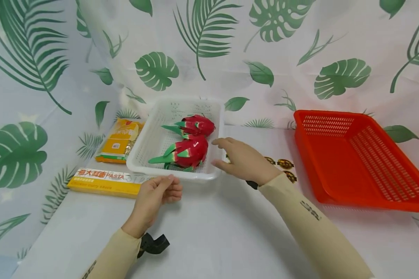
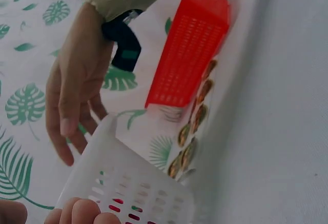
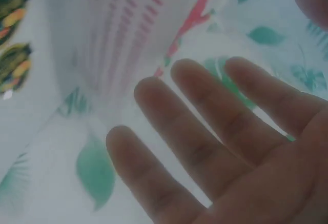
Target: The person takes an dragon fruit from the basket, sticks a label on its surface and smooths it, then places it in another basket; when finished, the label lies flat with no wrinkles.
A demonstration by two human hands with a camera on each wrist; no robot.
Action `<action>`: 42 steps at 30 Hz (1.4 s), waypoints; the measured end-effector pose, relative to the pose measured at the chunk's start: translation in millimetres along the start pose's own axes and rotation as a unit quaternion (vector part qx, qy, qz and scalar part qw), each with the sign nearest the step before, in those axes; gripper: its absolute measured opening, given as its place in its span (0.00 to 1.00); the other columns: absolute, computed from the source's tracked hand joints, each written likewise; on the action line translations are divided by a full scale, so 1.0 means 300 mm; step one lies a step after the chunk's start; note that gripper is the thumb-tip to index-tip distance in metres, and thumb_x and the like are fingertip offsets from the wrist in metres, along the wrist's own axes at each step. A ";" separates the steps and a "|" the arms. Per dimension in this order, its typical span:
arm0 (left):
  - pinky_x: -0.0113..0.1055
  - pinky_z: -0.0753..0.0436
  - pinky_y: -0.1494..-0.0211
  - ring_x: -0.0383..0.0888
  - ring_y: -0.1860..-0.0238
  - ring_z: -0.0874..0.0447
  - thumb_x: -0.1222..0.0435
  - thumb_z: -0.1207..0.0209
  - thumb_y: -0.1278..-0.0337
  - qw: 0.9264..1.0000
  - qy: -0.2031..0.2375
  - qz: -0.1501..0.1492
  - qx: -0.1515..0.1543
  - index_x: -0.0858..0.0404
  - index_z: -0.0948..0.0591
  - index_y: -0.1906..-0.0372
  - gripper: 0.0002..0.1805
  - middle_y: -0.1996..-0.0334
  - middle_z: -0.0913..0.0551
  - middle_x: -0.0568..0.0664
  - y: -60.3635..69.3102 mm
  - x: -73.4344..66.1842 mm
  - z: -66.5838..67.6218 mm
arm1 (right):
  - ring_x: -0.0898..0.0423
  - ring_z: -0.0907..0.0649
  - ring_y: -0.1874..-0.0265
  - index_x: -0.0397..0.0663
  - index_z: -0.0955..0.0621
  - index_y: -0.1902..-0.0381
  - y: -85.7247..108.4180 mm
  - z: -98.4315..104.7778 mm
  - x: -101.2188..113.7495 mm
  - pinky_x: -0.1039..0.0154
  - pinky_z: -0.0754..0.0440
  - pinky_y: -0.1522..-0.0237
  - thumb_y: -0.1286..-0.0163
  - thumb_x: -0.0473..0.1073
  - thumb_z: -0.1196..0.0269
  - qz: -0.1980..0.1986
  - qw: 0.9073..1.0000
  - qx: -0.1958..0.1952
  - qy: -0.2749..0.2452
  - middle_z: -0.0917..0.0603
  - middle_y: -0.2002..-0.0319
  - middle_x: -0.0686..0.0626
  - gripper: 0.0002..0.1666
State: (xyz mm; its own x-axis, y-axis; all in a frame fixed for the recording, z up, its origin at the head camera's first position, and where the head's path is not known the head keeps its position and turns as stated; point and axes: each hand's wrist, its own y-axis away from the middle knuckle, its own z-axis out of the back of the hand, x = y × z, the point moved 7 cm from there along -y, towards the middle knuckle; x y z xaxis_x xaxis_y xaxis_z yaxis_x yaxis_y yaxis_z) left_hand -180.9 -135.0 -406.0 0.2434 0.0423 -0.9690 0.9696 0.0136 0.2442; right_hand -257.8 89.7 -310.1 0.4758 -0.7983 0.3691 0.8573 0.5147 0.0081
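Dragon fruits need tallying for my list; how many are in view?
2, both in the white basket: the front fruit nearer the person, the rear fruit just behind it. No others show.

Backdrop [image 1: 227, 62]: white cloth, green leaf prints, faint creases; similar print on left side wall [image 1: 61, 128]. White tabletop [image 1: 209, 240] below; light even, shadows soft

The left grip [image 1: 151, 201] hides the right end of the pasta box [image 1: 104, 186]; the head view's right edge crops the red basket [image 1: 335, 162]. In the right wrist view the white basket [image 3: 115, 39] is blurred and cut off at the top. The round stickers [image 1: 285, 164] are too small to read.
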 end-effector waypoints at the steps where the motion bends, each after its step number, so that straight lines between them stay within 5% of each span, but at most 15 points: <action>1: 0.34 0.09 0.54 0.43 0.63 0.10 0.56 0.44 0.22 1.000 -0.002 0.004 0.002 0.75 0.18 0.44 0.24 0.61 0.10 0.52 -0.003 0.004 0.000 | 0.47 0.18 0.37 0.51 0.29 0.26 -0.027 -0.003 0.014 0.46 0.16 0.37 0.28 0.58 0.34 0.004 1.000 0.006 0.002 0.19 0.34 0.44 0.38; 11: 0.33 0.10 0.52 0.44 0.61 0.08 0.58 0.43 0.22 0.999 0.029 0.019 -0.004 0.73 0.19 0.45 0.20 0.59 0.09 0.54 -0.043 0.034 0.007 | 0.49 0.22 0.33 0.49 0.27 0.28 -0.281 -0.031 0.121 0.49 0.22 0.29 0.27 0.55 0.33 0.003 0.996 0.079 0.051 0.20 0.33 0.47 0.35; 18: 0.33 0.10 0.51 0.46 0.58 0.07 0.61 0.44 0.22 0.998 0.056 0.015 -0.002 0.74 0.21 0.43 0.19 0.57 0.09 0.56 -0.050 0.037 0.001 | 0.50 0.21 0.35 0.47 0.23 0.32 -0.393 -0.083 0.144 0.52 0.23 0.28 0.24 0.48 0.37 0.013 0.993 0.102 0.065 0.18 0.34 0.46 0.26; 23: 0.34 0.10 0.51 0.49 0.57 0.07 0.63 0.44 0.22 0.998 0.068 0.006 0.001 0.74 0.21 0.43 0.17 0.56 0.10 0.59 -0.051 0.041 -0.004 | 0.50 0.17 0.40 0.47 0.18 0.35 -0.424 -0.082 0.145 0.53 0.20 0.31 0.25 0.44 0.37 0.012 0.994 0.093 0.047 0.15 0.36 0.46 0.22; 26: 0.34 0.10 0.51 0.48 0.56 0.08 0.64 0.44 0.22 0.997 0.074 -0.001 0.004 0.74 0.21 0.43 0.16 0.56 0.10 0.58 -0.052 0.036 -0.001 | 0.52 0.16 0.50 0.47 0.14 0.41 -0.437 -0.073 0.142 0.59 0.16 0.39 0.25 0.43 0.36 0.019 0.996 0.082 0.042 0.11 0.47 0.47 0.18; 29: 0.34 0.10 0.49 0.44 0.56 0.08 0.64 0.45 0.22 0.997 0.082 -0.004 0.008 0.74 0.23 0.42 0.17 0.57 0.09 0.55 -0.051 0.033 -0.001 | 0.56 0.23 0.68 0.45 0.12 0.64 -0.447 -0.065 0.139 0.67 0.22 0.59 0.25 0.41 0.36 0.042 0.996 0.068 0.040 0.18 0.73 0.51 0.09; 31: 0.33 0.10 0.48 0.43 0.55 0.08 0.64 0.45 0.22 0.996 0.086 -0.003 0.010 0.74 0.24 0.41 0.17 0.57 0.09 0.53 -0.049 0.031 -0.001 | 0.57 0.30 0.73 0.47 0.18 0.76 -0.449 -0.058 0.140 0.67 0.30 0.66 0.26 0.40 0.35 0.062 0.995 0.059 0.043 0.30 0.80 0.54 0.15; 33: 0.33 0.11 0.48 0.43 0.55 0.08 0.64 0.45 0.22 0.996 0.088 -0.003 0.010 0.74 0.25 0.41 0.17 0.56 0.09 0.53 -0.045 0.029 0.000 | 0.58 0.35 0.76 0.50 0.27 0.84 -0.448 -0.053 0.143 0.67 0.36 0.71 0.28 0.39 0.35 0.076 0.995 0.052 0.041 0.39 0.82 0.55 0.23; 42: 0.33 0.11 0.47 0.43 0.54 0.08 0.65 0.46 0.21 0.996 0.091 -0.003 0.014 0.74 0.26 0.41 0.17 0.54 0.10 0.56 -0.041 0.030 -0.009 | 0.58 0.36 0.79 0.53 0.31 0.89 -0.410 -0.034 0.136 0.67 0.37 0.74 0.36 0.38 0.30 0.071 0.997 0.040 0.015 0.38 0.85 0.55 0.26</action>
State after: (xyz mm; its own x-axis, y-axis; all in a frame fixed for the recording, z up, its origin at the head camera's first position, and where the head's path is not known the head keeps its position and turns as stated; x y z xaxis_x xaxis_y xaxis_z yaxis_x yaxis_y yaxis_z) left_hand -190.8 -132.0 -417.6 0.2318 0.2231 -0.9468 0.9720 -0.0140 0.2347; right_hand -342.0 -9.4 -305.5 0.5973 -0.7247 0.3435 0.7638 0.6446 0.0318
